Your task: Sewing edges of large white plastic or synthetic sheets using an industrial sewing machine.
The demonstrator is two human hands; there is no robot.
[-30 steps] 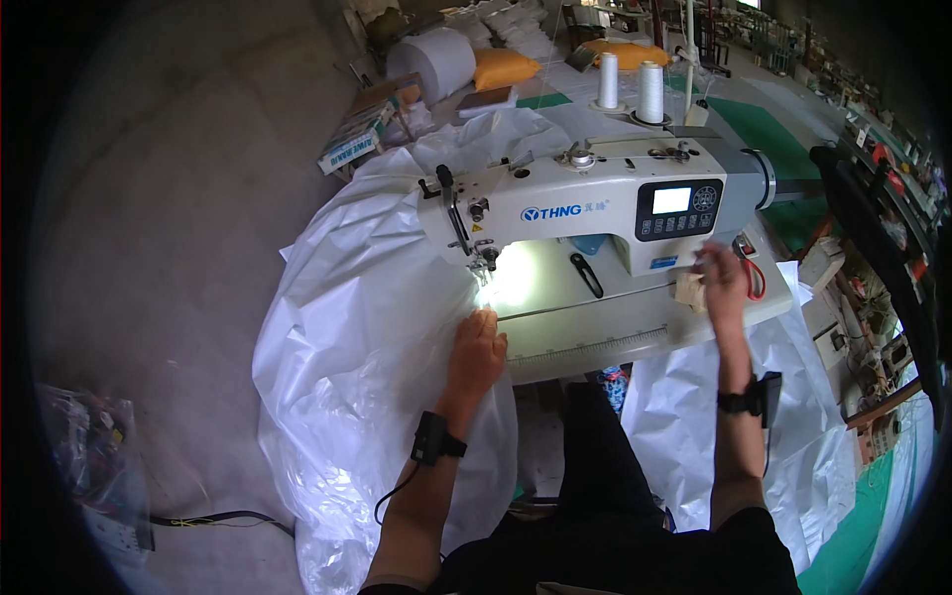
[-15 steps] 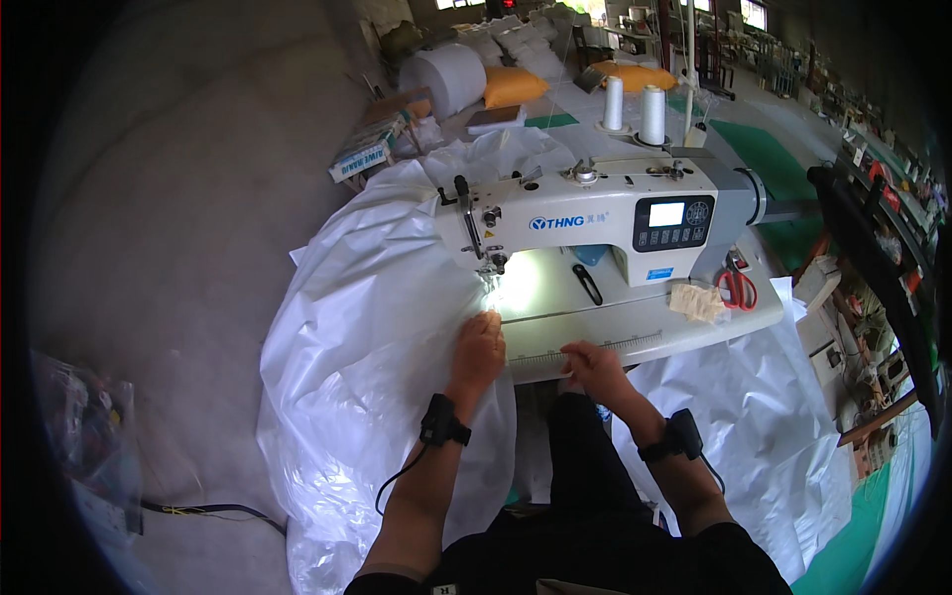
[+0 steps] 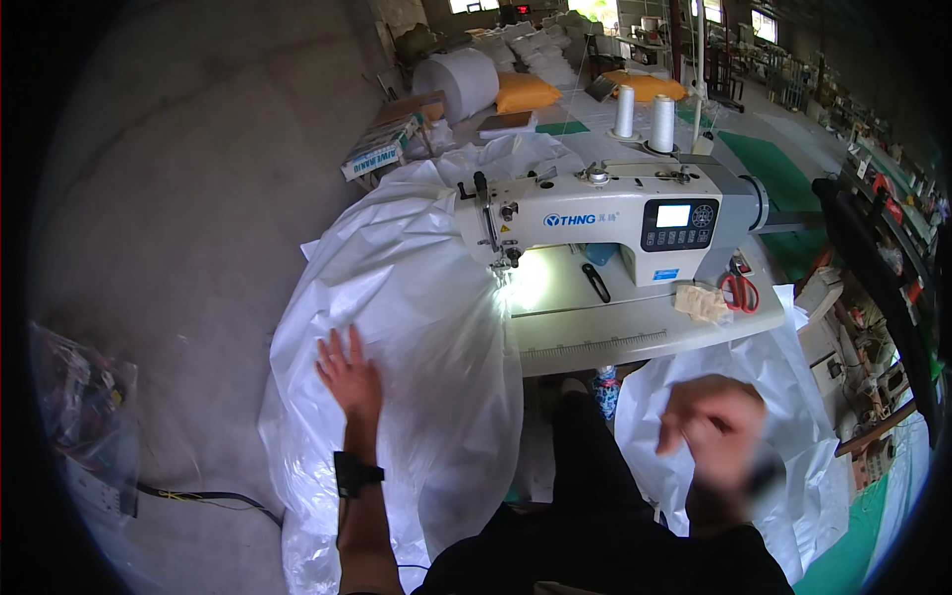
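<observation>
My left hand (image 3: 351, 380) lies with fingers spread on a large white plastic sheet (image 3: 416, 327). The sheet spreads over the left side of the sewing table and hangs toward my lap. Its right edge runs up to the lit needle area of a white sewing machine (image 3: 585, 213). My right hand (image 3: 716, 426) is raised near my right side, in front of more white sheeting (image 3: 783, 397). Motion smears its bent fingers, and I cannot make out anything in them.
On the machine bed (image 3: 595, 332) lie a black thread snipper (image 3: 596, 284), beige scraps (image 3: 701, 301) and red-handled scissors (image 3: 739, 290). Thread cones (image 3: 661, 124) stand behind. A black bar (image 3: 873, 268) rises at the right. A cable (image 3: 213, 496) crosses the floor at left.
My left hand has left the needle area and moved left and nearer, its fingers now spread on the sheet. My right hand has come off the table's front edge, moving right and nearer.
</observation>
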